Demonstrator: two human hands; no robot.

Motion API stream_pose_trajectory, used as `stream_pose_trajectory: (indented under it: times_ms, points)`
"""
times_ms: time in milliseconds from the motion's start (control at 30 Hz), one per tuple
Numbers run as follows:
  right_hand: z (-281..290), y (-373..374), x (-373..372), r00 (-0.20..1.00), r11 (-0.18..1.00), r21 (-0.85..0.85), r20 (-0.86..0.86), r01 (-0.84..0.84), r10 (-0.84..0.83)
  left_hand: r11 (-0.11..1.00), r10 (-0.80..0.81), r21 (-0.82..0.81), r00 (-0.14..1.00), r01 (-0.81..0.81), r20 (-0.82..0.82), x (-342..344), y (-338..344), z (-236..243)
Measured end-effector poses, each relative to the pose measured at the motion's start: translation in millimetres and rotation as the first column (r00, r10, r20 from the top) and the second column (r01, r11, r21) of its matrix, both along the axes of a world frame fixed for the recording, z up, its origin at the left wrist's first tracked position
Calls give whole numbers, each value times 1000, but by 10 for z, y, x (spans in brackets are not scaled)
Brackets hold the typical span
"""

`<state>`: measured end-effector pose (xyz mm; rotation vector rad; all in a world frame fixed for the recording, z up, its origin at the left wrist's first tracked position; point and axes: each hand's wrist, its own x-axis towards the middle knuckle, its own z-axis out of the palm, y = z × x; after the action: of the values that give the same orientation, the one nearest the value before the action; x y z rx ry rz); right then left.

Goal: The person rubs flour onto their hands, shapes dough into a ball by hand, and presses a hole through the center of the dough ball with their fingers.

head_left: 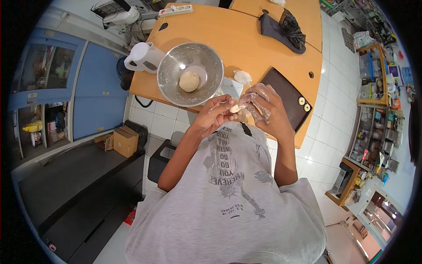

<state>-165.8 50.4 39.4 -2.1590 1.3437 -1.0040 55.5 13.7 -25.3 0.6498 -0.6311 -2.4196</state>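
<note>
Head view: mid-frame, the left hand (216, 113) pinches a dough piece (235, 108); the right hand (266, 110) is beside it, its grip unclear. Two rings (302, 99) on the tray (281, 79), right, look finished; the ball (189, 82) in the bowl (176, 59), upper centre, seems left to shape.

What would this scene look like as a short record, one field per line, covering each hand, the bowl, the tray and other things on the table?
Left hand: holds a small piece of dough
Right hand: flour-dusted, fingers close to the same piece; grip unclear
Bowl: metal, dough ball inside
Tray: dark, two small pale rounds near its right edge
Kettle: white, left of the bowl
Far side: power strip, black plastic bag
</note>
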Motion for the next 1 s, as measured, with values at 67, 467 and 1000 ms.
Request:
stream_pose_trajectory:
  times_ms: [67, 467, 1000]
  points:
    - [-7, 9, 17, 1000, 1000, 2, 18, 5, -5, 1000, -4, 12, 999, 4, -51, -3, 2, -26]
    - [-9, 46, -2, 970, 994, 9, 220, 106, -105, 988, 134, 80, 990, -129, -54, 15, 5, -49]
    - [38, 51, 157, 965, 992, -37, 239, 123, -111, 985, 146, 123, 955, -118, -257, -3, 53, -100]
